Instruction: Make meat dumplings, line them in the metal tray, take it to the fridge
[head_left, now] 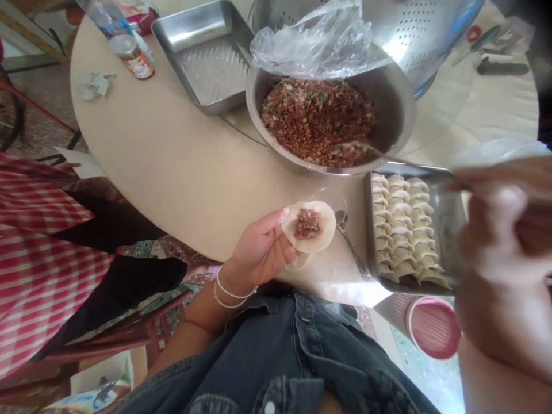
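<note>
My left hand point(259, 247) cups a round dumpling wrapper point(321, 236) with a lump of red meat filling point(307, 224) at its centre, just above the table's near edge. My right hand point(495, 230) is close to the camera and blurred at the right. It is closed on the handle of a spoon point(366, 150), whose bowl rests in the filling of the steel mixing bowl point(388, 98). Minced meat with green flecks point(314, 118) fills that bowl.
A steel tray point(451, 224) with rows of folded dumplings stands at the right. A small glass dish with another spoon point(351, 247) lies beside the wrapper. An empty steel tray point(202, 54), a colander point(414, 34), plastic film point(314, 46), a jar point(131, 56) and a pink cup point(431, 328) surround them.
</note>
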### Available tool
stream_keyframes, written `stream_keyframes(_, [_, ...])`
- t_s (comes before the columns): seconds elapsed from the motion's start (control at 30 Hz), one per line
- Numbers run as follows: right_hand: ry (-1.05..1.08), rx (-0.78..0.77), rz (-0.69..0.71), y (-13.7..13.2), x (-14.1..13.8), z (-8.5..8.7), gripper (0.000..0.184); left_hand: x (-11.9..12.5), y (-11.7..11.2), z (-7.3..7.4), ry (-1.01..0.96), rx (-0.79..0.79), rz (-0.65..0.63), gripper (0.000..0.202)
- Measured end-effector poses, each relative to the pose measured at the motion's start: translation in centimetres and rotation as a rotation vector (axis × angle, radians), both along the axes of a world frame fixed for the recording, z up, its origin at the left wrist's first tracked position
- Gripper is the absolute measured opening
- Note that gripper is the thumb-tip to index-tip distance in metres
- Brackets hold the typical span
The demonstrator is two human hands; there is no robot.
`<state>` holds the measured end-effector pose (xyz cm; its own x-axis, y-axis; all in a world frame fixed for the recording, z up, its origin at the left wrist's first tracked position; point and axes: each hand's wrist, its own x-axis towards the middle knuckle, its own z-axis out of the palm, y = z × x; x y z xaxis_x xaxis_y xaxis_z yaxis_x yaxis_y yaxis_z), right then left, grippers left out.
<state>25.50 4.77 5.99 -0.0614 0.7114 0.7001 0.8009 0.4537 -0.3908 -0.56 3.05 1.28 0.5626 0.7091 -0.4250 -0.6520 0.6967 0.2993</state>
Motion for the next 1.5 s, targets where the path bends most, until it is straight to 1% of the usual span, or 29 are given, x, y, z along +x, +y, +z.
stream_keyframes(0.03, [-0.132,0.019,0.034,1.6,0.0,0.4,0.02,0.0,-0.1,0.1,-0.005,0.009,-0.01,0.041])
stream_keyframes(0.07, [-0.292,-0.072,0.052,3.2,0.0,0.6,0.024,0.0,-0.2,0.3,-0.008,0.015,-0.024,0.041])
stream_keyframes(0.1, [-0.382,-0.166,0.058,4.7,-0.1,0.6,0.03,-0.1,-0.4,0.5,-0.009,0.02,-0.037,0.041])
stream_keyframes(0.17, [-0.44,-0.321,0.0,7.1,-0.5,0.4,0.04,-0.2,-0.6,0.7,-0.005,0.028,-0.033,0.042])
stream_keyframes(0.23, [-0.469,-0.367,-0.021,8.0,-0.9,0.0,0.045,-0.6,-0.7,0.8,0.01,0.03,0.026,0.044])
stream_keyframes(0.27, [-0.469,-0.335,-0.024,7.8,-1.1,-0.3,0.043,-0.8,-0.7,0.7,0.024,0.024,0.065,0.045])
stream_keyframes(0.3, [-0.451,-0.263,-0.024,7.2,-1.3,-0.5,0.04,-1.1,-0.6,0.6,0.044,0.011,0.107,0.046])
stream_keyframes(0.33, [-0.412,-0.154,-0.009,6.4,-1.4,-0.8,0.038,-1.3,-0.5,0.4,0.069,-0.008,0.148,0.047])
stream_keyframes(0.4, [-0.326,0.081,0.112,4.4,-1.7,-1.7,0.029,-1.8,-0.3,0.1,0.123,-0.056,0.231,0.048])
stream_keyframes(0.43, [-0.32,0.146,0.209,3.3,-1.9,-2.3,0.026,-2.1,-0.2,0.0,0.146,-0.077,0.265,0.048])
stream_keyframes(0.47, [-0.365,0.135,0.311,2.4,-2.1,-3.0,0.027,-2.2,-0.1,-0.1,0.164,-0.091,0.291,0.048])
stream_keyframes(0.5, [-0.443,0.061,0.383,1.7,-2.4,-3.7,0.031,-2.4,0.0,-0.2,0.176,-0.096,0.305,0.048])
stream_keyframes(0.53, [-0.522,-0.049,0.42,1.2,-2.7,-4.4,0.039,-2.4,0.0,-0.3,0.184,-0.095,0.311,0.047])
stream_keyframes(0.6, [-0.636,-0.285,0.4,0.9,-3.4,-5.6,0.059,-2.3,0.0,-0.3,0.195,-0.099,0.308,0.047])
stream_keyframes(0.63, [-0.652,-0.368,0.375,1.0,-3.8,-6.0,0.066,-2.2,0.0,-0.3,0.2,-0.105,0.304,0.047])
stream_keyframes(0.7, [-0.671,-0.476,0.33,1.4,-4.3,-6.5,0.075,-1.9,-0.1,-0.2,0.199,-0.109,0.296,0.047])
stream_keyframes(0.77, [-0.683,-0.522,0.314,1.6,-4.6,-6.5,0.079,-1.6,-0.2,-0.1,0.179,-0.092,0.282,0.046])
stream_keyframes(0.83, [-0.636,-0.496,0.313,1.3,-4.7,-6.0,0.079,-1.3,-0.3,-0.1,0.161,-0.08,0.275,0.045])
stream_keyframes(0.97, [-0.432,-0.267,0.343,-0.9,-4.7,-4.9,0.069,-0.7,-0.3,0.0,0.163,-0.079,0.281,0.045])
stream_keyframes(1.03, [-0.433,-0.184,0.368,-2.2,-5.0,-4.7,0.067,-0.3,-0.3,0.0,0.154,-0.066,0.253,0.046])
stream_keyframes(1.1, [-0.472,-0.149,0.381,-3.3,-5.3,-4.7,0.069,0.1,-0.3,0.2,0.133,-0.068,0.229,0.046])
stream_keyframes(1.2, [-0.499,-0.129,0.4,-4.1,-5.7,-5.0,0.068,0.6,-0.3,0.5,0.086,-0.094,0.226,0.046])
stream_keyframes(1.27, [-0.514,-0.129,0.381,-4.1,-5.6,-5.2,0.067,0.8,-0.4,0.6,0.074,-0.104,0.215,0.049])
stream_keyframes(1.4, [-0.506,-0.19,0.295,-3.3,-5.3,-5.0,0.067,1.1,-0.7,0.4,0.12,-0.103,0.152,0.047])
stream_keyframes(1.5, [-0.499,-0.258,0.311,-2.7,-5.3,-4.6,0.066,1.1,-1.0,0.2,0.141,-0.104,0.105,0.043])
